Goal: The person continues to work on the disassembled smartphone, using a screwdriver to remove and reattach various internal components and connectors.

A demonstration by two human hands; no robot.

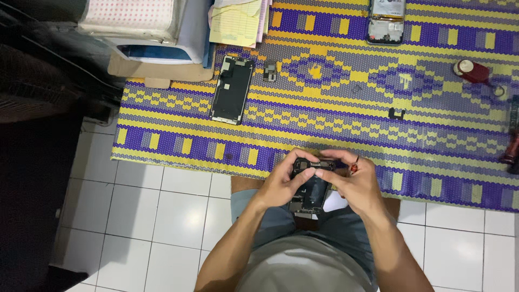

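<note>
Both hands grip an opened phone body [311, 186] above the lap, its long axis running away from the person; the left hand [281, 184] cradles it, the right hand [351, 184] pinches its top edge.

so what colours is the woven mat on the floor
Purple and yellow geometric bands on the mat, clearest in the head view.

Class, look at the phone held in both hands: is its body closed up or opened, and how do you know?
Opened. The phone body, held by the left hand and right hand, shows bare internal parts, and a detached screen panel lies apart on the woven mat.
</note>
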